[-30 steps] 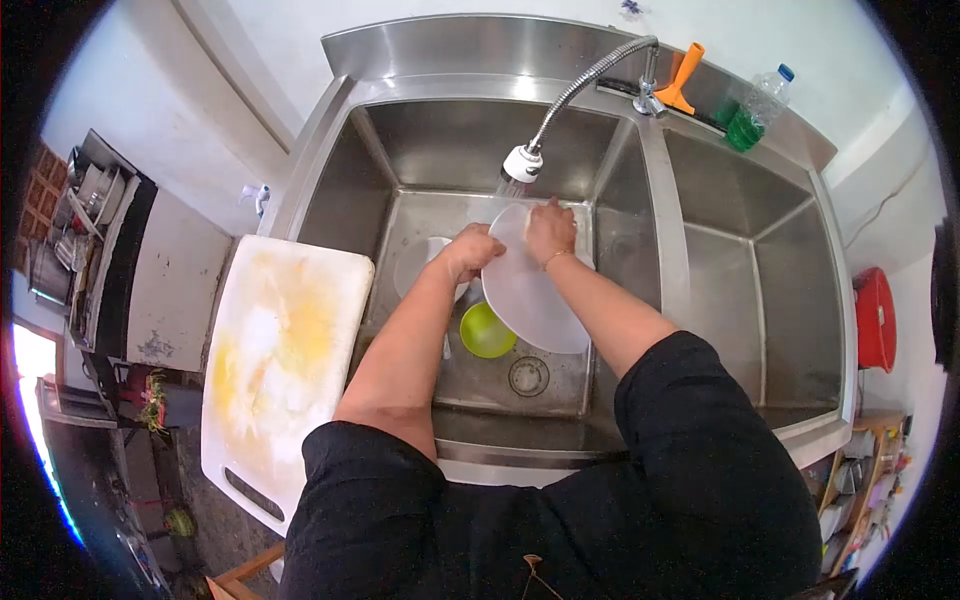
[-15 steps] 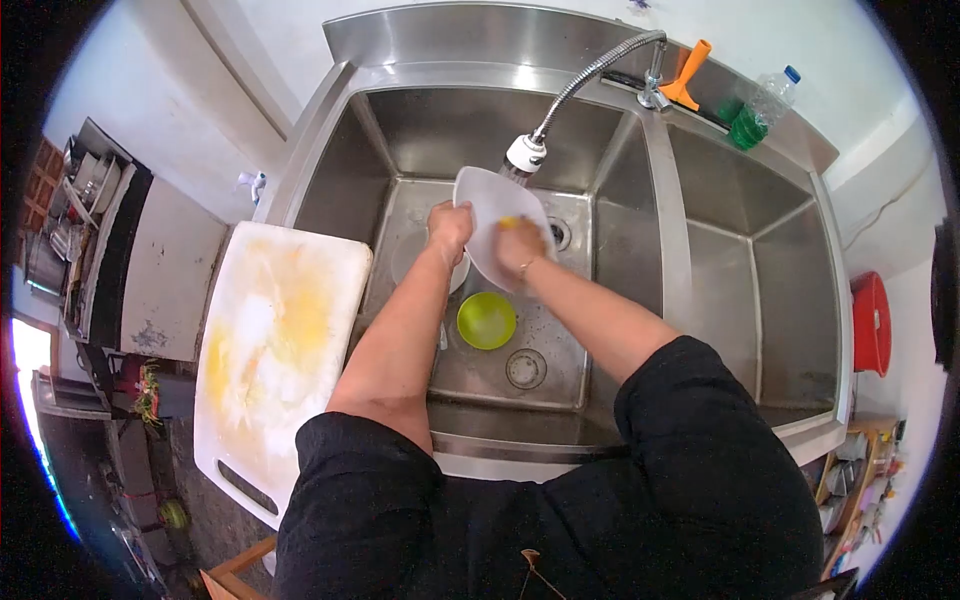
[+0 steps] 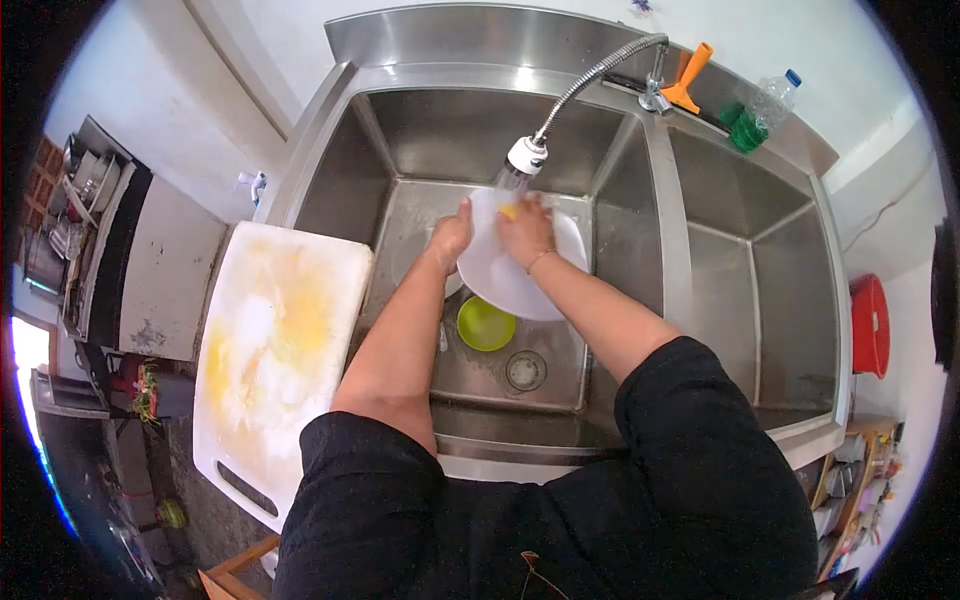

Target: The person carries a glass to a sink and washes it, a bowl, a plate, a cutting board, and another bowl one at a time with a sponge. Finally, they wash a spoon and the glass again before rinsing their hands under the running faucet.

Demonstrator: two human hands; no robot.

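Bowl (image 3: pixel 487 262), gripped in left hand (image 3: pixel 452 238), has turned beneath tap (image 3: pixel 527 155); right hand (image 3: pixel 527 236) clasps sponge (image 3: pixel 510 211) (yellow, seemingly): washing apparently continues.

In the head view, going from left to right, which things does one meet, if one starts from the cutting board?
White cutting board → left hand → right hand → orange tool → plastic bottle → red container.
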